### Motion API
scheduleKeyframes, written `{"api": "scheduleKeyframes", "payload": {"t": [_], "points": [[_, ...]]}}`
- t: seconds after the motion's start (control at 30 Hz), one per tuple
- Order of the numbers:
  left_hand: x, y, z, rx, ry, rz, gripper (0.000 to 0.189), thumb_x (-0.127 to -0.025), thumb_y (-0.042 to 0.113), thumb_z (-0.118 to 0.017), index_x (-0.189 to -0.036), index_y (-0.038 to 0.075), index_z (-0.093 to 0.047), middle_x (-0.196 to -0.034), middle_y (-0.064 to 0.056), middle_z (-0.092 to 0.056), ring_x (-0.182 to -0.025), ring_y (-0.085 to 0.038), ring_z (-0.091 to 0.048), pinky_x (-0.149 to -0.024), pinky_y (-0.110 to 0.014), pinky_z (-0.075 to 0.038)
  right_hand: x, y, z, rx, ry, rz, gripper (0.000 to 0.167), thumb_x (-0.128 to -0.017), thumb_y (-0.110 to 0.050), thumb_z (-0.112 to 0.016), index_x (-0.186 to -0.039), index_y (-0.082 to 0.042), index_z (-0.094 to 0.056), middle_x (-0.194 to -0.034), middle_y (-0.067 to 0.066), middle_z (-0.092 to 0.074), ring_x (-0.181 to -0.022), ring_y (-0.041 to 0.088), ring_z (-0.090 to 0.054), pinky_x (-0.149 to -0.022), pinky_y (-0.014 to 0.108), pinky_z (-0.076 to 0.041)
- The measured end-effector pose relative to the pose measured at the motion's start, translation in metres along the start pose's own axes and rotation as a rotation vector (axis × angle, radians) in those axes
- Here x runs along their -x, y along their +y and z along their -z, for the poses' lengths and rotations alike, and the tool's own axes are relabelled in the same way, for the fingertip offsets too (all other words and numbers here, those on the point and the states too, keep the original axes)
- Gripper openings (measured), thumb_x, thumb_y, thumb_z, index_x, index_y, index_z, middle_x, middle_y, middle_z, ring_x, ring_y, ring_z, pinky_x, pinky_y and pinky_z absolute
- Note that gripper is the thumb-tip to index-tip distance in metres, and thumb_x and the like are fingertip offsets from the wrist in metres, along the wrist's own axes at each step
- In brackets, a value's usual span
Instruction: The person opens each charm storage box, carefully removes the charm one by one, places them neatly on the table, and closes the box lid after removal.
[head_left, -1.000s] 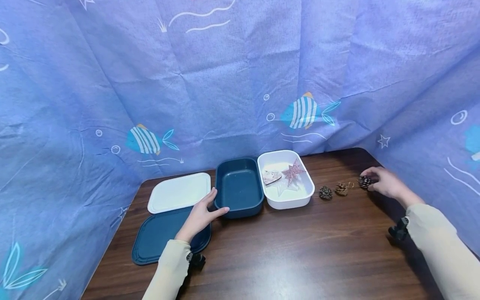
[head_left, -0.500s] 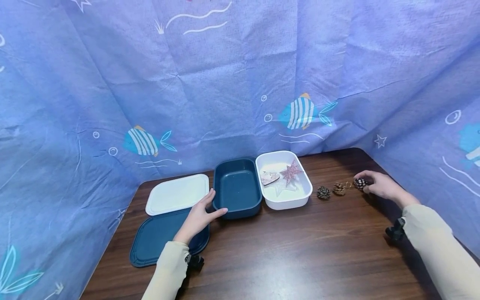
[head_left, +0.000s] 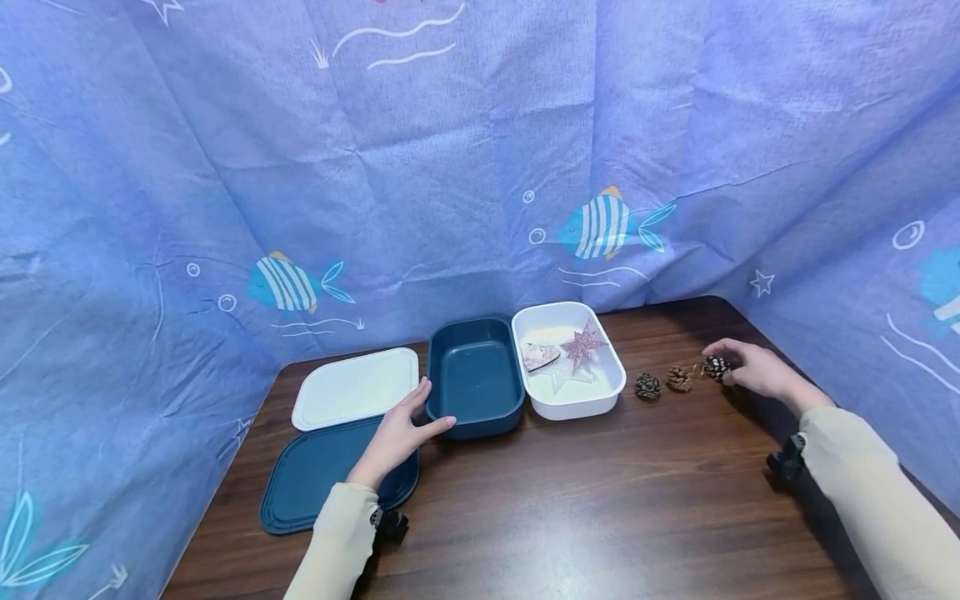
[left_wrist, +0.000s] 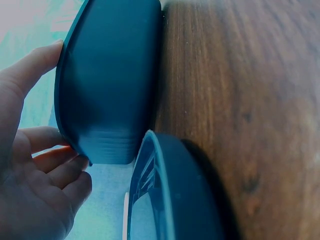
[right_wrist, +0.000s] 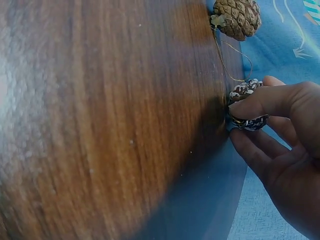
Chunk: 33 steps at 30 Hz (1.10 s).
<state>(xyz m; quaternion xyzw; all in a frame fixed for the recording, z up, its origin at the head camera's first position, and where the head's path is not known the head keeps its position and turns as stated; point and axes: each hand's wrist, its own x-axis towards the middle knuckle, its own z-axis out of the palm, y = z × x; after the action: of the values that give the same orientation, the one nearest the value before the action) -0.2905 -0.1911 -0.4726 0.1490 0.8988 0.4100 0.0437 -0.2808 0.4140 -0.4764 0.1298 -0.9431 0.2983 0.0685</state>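
Note:
At the right, my right hand (head_left: 757,369) pinches a dark pine cone with white-tipped scales (right_wrist: 246,89) between thumb and fingers, low at the tabletop. A thin gold string loop (right_wrist: 245,60) lies between it and a brown pine cone (right_wrist: 239,19). A darker pine cone (head_left: 647,386) sits to the left of that one. My left hand (head_left: 397,435) rests at the near left corner of a dark blue box (head_left: 480,379), its thumb on the near rim and its fingers spread along the left side. Nothing lies inside this box.
Beside the blue box stands a white box (head_left: 573,408) holding a pink glitter star (head_left: 582,344), a clear star (head_left: 566,379) and a pale printed ornament (head_left: 538,357). A white lid (head_left: 356,387) and a blue lid (head_left: 315,471) lie at the left. A fish-patterned curtain (head_left: 465,167) surrounds the table.
The right hand has shifted slightly left with the white-tipped pine cone, nearer to the brown one. The left hand keeps its place at the blue box. The head view has turned slightly.

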Motion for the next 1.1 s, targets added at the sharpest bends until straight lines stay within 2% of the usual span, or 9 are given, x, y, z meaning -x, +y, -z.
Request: {"api": "scheduleKeyframes", "payload": {"t": [0.13, 0.17, 0.23, 0.4, 0.6, 0.77, 0.87, 1.1], "points": [[-0.001, 0.0, 0.001, -0.003, -0.002, -0.001, 0.091, -0.09, 0.049, -0.073, -0.161, 0.015, -0.026, -0.167, -0.001, -0.019, -0.145, -0.033, -0.037, -0.114, -0.053, -0.034, -0.001, -0.001, 0.002, -0.013, -0.007, -0.006, 0.051, -0.073, 0.011, -0.071, -0.123, 0.008, -0.061, -0.122, 0.032, -0.062, -0.104, 0.009, -0.056, -0.078, 0.019, -0.045], [0.0, 0.0, 0.001, -0.004, -0.001, -0.003, 0.092, -0.09, 0.049, -0.073, -0.161, 0.015, -0.026, -0.167, 0.0, -0.02, -0.145, -0.033, -0.037, -0.113, -0.053, -0.035, -0.002, -0.001, 0.002, -0.012, -0.009, -0.006, 0.053, -0.073, 0.011, -0.071, -0.125, 0.009, -0.061, -0.123, 0.032, -0.062, -0.105, 0.012, -0.057, -0.078, 0.019, -0.045], [0.0, 0.001, 0.001, -0.005, 0.0, -0.003, 0.092, -0.09, 0.05, -0.074, -0.161, 0.015, -0.027, -0.167, 0.0, -0.02, -0.144, -0.033, -0.038, -0.113, -0.053, -0.035, -0.002, -0.002, 0.003, -0.007, -0.015, -0.008, 0.055, -0.073, 0.011, -0.071, -0.127, 0.009, -0.059, -0.124, 0.033, -0.061, -0.107, 0.026, -0.059, -0.078, 0.02, -0.045], [0.0, 0.001, 0.001, -0.013, 0.002, -0.004, 0.094, -0.088, 0.054, -0.073, -0.161, 0.015, -0.027, -0.167, -0.001, -0.021, -0.144, -0.033, -0.039, -0.113, -0.052, -0.036, -0.003, -0.003, 0.003, -0.028, -0.018, -0.01, 0.059, -0.073, 0.011, -0.071, -0.13, 0.011, -0.057, -0.125, 0.034, -0.06, -0.115, 0.043, -0.056, -0.08, 0.018, -0.044], [-0.001, 0.0, 0.001, -0.01, 0.005, -0.011, 0.097, -0.086, 0.059, -0.073, -0.16, 0.015, -0.028, -0.167, -0.002, -0.021, -0.143, -0.033, -0.039, -0.113, -0.052, -0.036, -0.004, -0.003, 0.006, -0.068, -0.039, -0.038, 0.058, -0.077, 0.007, -0.073, -0.132, 0.013, -0.054, -0.126, 0.036, -0.058, -0.117, 0.046, -0.055, -0.081, 0.016, -0.044], [0.0, 0.001, 0.001, -0.001, 0.001, -0.018, 0.095, -0.087, 0.055, -0.073, -0.16, 0.014, -0.028, -0.166, 0.0, -0.02, -0.143, -0.033, -0.039, -0.114, -0.052, -0.035, -0.005, -0.003, 0.009, -0.098, -0.045, -0.044, 0.057, -0.08, 0.004, -0.074, -0.132, 0.014, -0.052, -0.126, 0.038, -0.057, -0.116, 0.046, -0.056, -0.082, 0.017, -0.045], [0.0, 0.0, 0.001, 0.003, 0.0, -0.018, 0.093, -0.089, 0.051, -0.074, -0.16, 0.014, -0.028, -0.166, 0.0, -0.02, -0.144, -0.033, -0.039, -0.114, -0.052, -0.035, -0.005, -0.005, 0.01, -0.101, -0.043, -0.041, 0.058, -0.08, 0.003, -0.074, -0.132, 0.015, -0.051, -0.125, 0.039, -0.056, -0.115, 0.049, -0.055, -0.084, 0.025, -0.048], [0.0, -0.001, 0.0, 0.004, 0.005, -0.009, 0.092, -0.089, 0.05, -0.074, -0.16, 0.014, -0.028, -0.167, -0.003, -0.021, -0.144, -0.033, -0.038, -0.113, -0.053, -0.036, -0.015, -0.016, 0.019, -0.07, -0.055, -0.075, 0.061, -0.085, -0.004, -0.074, -0.136, 0.014, -0.048, -0.129, 0.044, -0.05, -0.118, 0.058, -0.05, -0.095, 0.06, -0.042]]}}
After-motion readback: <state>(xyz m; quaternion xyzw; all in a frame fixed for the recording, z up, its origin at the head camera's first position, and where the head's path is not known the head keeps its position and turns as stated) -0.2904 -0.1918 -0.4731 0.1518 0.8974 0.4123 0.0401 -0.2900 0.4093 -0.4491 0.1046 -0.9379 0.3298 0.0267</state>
